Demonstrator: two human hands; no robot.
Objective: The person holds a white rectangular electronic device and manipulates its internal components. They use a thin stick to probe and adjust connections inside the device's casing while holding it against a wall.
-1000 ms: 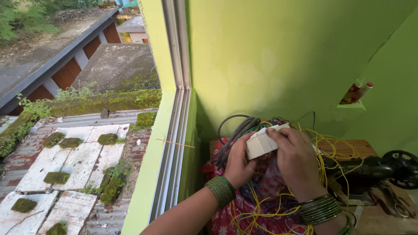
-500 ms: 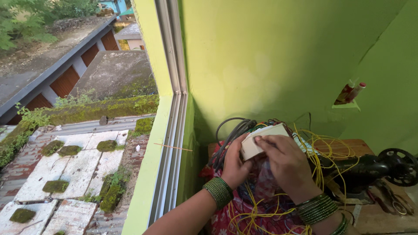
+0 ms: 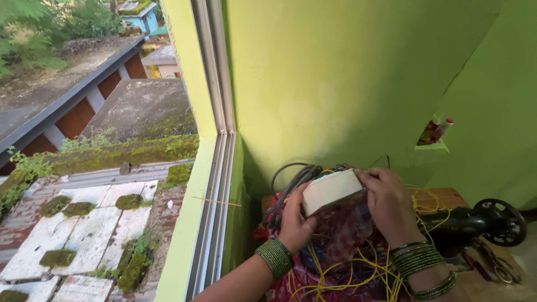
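Both my hands hold a small white rectangular box [image 3: 331, 191] above a heap of wires. My left hand [image 3: 295, 219] grips its lower left end from beneath. My right hand [image 3: 387, 202] covers its right end, fingers curled over the top edge. Green bangles circle both wrists. Under the box lie tangled yellow wires [image 3: 358, 271], grey cables [image 3: 291, 182] and a red patterned cloth [image 3: 335, 240].
A black sewing machine [image 3: 475, 223] with its hand wheel stands on the wooden table [image 3: 442, 197] at right. A small wall niche [image 3: 435, 140] holds a red and white bottle. Green walls close the corner; an open window frame [image 3: 215, 168] is on the left, over mossy rooftops.
The box has tilted and risen slightly, and my right hand has slid to its right end. The view has shifted a little.
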